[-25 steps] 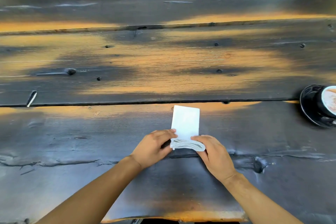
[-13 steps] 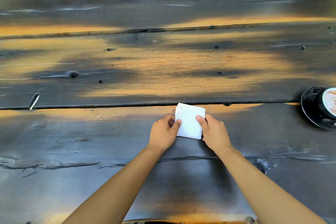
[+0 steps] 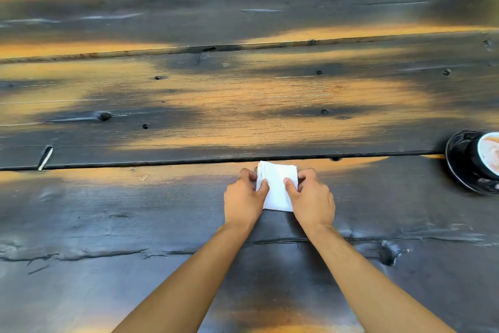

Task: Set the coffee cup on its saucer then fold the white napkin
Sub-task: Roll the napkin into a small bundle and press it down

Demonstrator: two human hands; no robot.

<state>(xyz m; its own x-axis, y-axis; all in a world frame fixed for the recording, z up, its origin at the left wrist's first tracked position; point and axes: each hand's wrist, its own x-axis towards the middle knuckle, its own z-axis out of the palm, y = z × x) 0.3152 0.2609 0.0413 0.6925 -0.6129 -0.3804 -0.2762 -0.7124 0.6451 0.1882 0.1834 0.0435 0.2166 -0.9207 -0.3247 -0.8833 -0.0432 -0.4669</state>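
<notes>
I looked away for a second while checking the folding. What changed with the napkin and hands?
The white napkin went from a long strip to a compact folded square: both hands carried its near end over onto the far half. The left hand and right hand still hold it. The cup stayed on its saucer.

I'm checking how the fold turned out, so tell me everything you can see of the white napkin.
The white napkin looks like soft paper or thin cloth, folded into a small, thick, roughly square packet with stacked layer edges showing along its left side. It lies flat on the dark wooden table, just below a plank seam. The left hand and right hand pinch its two sides, thumbs pressing on top. Nothing else touches it.
</notes>
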